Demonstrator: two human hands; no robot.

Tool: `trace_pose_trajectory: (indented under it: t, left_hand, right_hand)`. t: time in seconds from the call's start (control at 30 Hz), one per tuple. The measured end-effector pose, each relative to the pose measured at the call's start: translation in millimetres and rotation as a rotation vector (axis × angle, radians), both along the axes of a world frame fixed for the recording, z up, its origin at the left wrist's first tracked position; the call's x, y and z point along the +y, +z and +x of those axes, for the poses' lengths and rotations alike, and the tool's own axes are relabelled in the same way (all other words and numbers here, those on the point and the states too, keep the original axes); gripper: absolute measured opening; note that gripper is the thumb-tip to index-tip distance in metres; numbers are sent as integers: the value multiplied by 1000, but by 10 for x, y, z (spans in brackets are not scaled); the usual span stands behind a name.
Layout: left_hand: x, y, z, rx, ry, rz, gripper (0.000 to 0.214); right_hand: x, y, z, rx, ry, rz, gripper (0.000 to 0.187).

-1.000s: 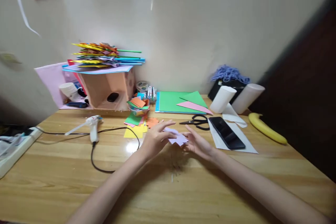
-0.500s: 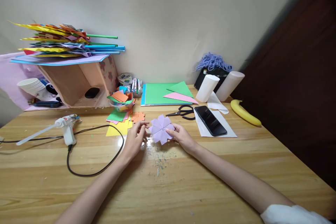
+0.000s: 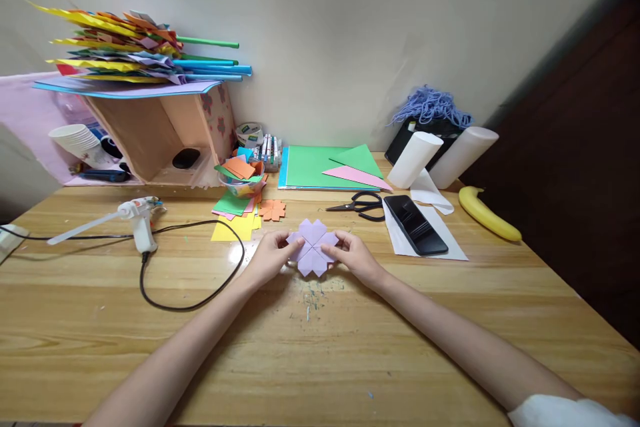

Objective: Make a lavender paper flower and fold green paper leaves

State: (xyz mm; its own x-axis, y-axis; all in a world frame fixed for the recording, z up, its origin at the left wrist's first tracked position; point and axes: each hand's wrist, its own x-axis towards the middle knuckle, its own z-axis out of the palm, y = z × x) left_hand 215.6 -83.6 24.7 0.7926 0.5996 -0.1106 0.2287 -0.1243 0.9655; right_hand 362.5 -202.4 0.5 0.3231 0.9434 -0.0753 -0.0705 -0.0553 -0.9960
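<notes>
A light purple paper flower (image 3: 313, 248) with notched petals and crease lines meeting at its centre is held up between both hands. My left hand (image 3: 273, 257) pinches its left edge, thumb on top. On the opposite edge, my right hand (image 3: 356, 260) grips it the same way, its thumb lying over a petal. Beyond the hands, a smaller orange paper flower (image 3: 273, 209) lies by yellow paper (image 3: 233, 227). Black-handled scissors (image 3: 367, 205) rest behind my right hand.
A white glue gun (image 3: 142, 223) with a looping black cord stands at left. A pink box (image 3: 217, 123) carries stacked paper flowers. Green sheets (image 3: 310, 167) lie against the wall. A phone (image 3: 416, 225), paper rolls (image 3: 416, 159) and a banana (image 3: 489, 215) are at right.
My left hand has closed on the flower's left edge, where it was beside it before. The flower has turned a little, and the camera view has shifted.
</notes>
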Motion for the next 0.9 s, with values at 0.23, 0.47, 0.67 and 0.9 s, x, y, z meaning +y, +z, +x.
trace_pose_trajectory:
  t: [0.23,0.47,0.67,0.9]
  left_hand:
    - [67,-54,-20,-3,-111,41,32]
    - [28,-74,-27,-5,-14,212,32]
    - [109,-39,-55,32,-32,288,30]
    - [144,47,-77,-17,-57,325,33]
  right_hand:
    - [-4,27,-10,16,-54,10,30]
    - [-25,32,-27,-50,-27,19,26]
    - [-31,25,-37,-92,-8,11,25]
    - [-27,42,-48,-71,-43,5,26]
